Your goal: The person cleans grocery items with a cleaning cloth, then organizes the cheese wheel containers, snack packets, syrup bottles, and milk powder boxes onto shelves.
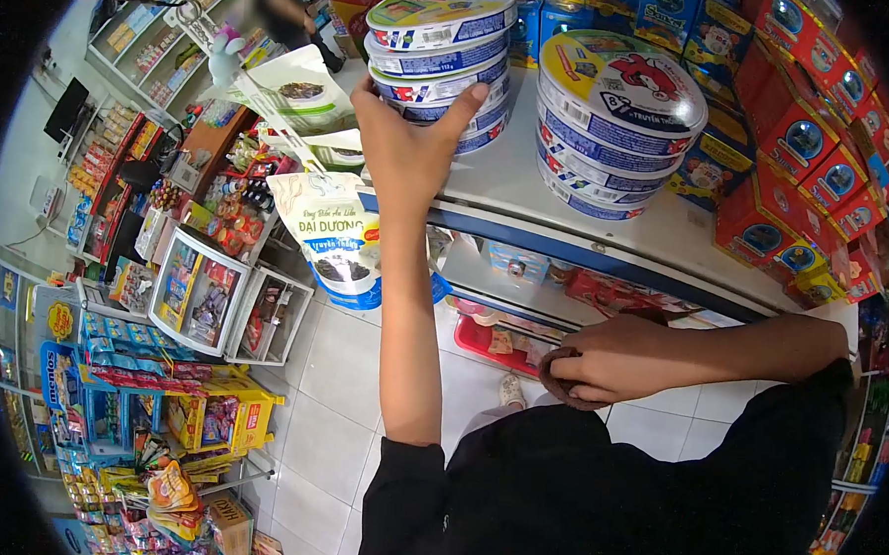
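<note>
Head cam, looking down-fwd (fisheye) close over shelf (527,197).

Left hand (405,152) raised, fingers spread, right hand (615,359) curled

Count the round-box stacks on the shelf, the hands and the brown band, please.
Box stacks: 2, the left stack and the right stack
Hands: 2, the left hand on the left stack, the right hand holding the band
Band: 1
Total: 5
</note>
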`<state>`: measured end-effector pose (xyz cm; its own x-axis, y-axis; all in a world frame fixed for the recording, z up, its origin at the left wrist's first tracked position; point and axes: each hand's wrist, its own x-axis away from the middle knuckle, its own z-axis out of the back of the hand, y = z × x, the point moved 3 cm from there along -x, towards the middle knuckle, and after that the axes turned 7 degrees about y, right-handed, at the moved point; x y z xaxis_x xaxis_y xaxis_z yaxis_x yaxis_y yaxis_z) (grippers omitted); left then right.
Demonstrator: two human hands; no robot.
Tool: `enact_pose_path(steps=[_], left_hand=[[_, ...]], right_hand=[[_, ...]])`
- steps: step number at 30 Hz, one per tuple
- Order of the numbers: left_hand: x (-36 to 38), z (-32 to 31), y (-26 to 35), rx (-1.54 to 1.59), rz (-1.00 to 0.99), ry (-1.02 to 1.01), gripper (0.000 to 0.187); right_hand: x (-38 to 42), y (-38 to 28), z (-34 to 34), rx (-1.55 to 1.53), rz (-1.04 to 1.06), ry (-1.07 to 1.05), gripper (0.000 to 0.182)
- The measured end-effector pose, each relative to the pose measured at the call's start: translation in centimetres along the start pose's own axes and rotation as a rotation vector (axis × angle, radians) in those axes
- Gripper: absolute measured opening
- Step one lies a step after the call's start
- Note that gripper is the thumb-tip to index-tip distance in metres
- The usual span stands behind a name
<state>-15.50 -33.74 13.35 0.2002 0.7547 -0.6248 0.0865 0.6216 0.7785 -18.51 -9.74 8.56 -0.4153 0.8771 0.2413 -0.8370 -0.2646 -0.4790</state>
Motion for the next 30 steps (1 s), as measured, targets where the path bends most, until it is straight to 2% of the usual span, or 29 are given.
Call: enact_pose_path(steps=[4,5,8,9,12,20,23,30], left_hand=[[0.0,0.0,0.2,-0.009,-0.023,0.007,0.091],[-0.3,-0.3,-0.3,0.075,0.011,-0.034,0.095],[-1.0,-0.4,0.1,0.027,-0.156,0.031,0.101],[-1.3,-0.6,0.2,0.04,-0.146,0.014,0.104],[-2.2,-1.0,0.5,0.123,-0.13,0.035,0.102],[-2.1,-0.7,0.7,0.024,-0.177,0.11,0.095],[-1.8,-0.8,0.9,0.25,-0.093,0.081,0.095],[-1.9,-0.7,-0.2,0.163,-0.171,0.102,0.095]], right_hand=[[0.1,0.0,-0.1,-0.01,0.01,0.009,0.022],[0.1,-0.1,0.0,-0.015,0.014,0.011,0.022],[0.1,-0.1,0.1,-0.033,0.023,0.006,0.022],[0.0,-0.1,0.2,-0.04,0.025,0.015,0.023],[0.0,0.2,-0.2,-0.031,0.03,0.017,0.022],[0.0,-0.1,0.1,-0.098,0.027,0.041,0.023],[0.0,0.1,-0.1,-0.127,0.002,0.014,0.023],[0.2,-0.3,-0.2,-0.05,0.032,-0.014,0.022]])
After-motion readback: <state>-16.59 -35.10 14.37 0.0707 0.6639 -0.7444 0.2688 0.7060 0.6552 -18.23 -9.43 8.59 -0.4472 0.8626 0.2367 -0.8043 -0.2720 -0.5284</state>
